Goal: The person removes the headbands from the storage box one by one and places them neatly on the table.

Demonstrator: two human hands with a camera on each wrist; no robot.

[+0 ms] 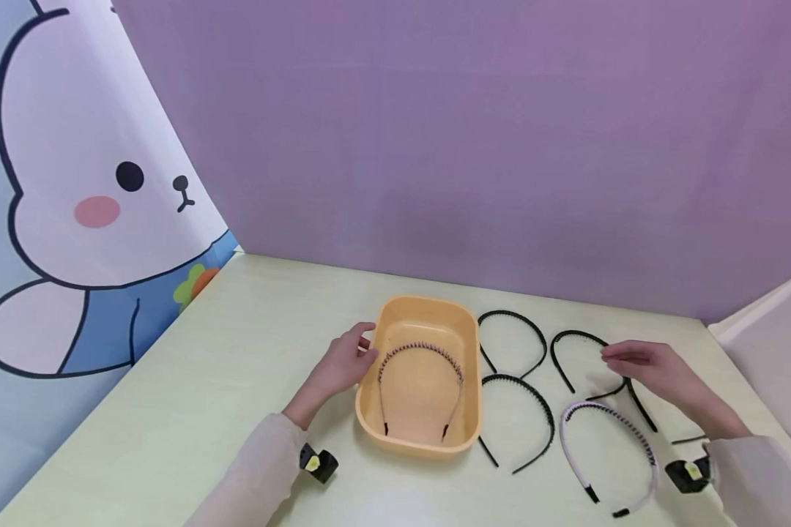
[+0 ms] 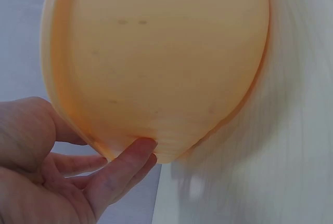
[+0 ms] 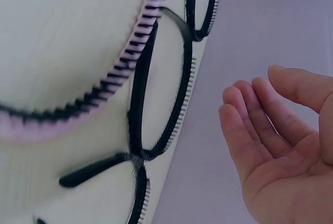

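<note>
My left hand (image 1: 347, 361) is at the left side of the orange plastic basin (image 1: 417, 452). Its fingertips (image 2: 143, 145) touch the basin's outer wall, while the thumb lies at the rim. Inside the basin sits a thin pinkish toothed headband (image 1: 425, 345) with dark ends. My right hand (image 1: 659, 372) hovers by the black headbands (image 1: 576, 333) on the right, with nothing between its loosely bent fingers (image 3: 237, 135). Nearer to me lies a lilac headband (image 1: 570, 446) with black teeth, also large in the right wrist view.
Between the basin and the right-hand group lie two more black headbands, one farther back (image 1: 534, 326) and one nearer (image 1: 543, 410). A purple cloth wall (image 1: 435, 146) closes off the back of the pale table (image 1: 257, 329). A white panel (image 1: 778, 344) stands at the right.
</note>
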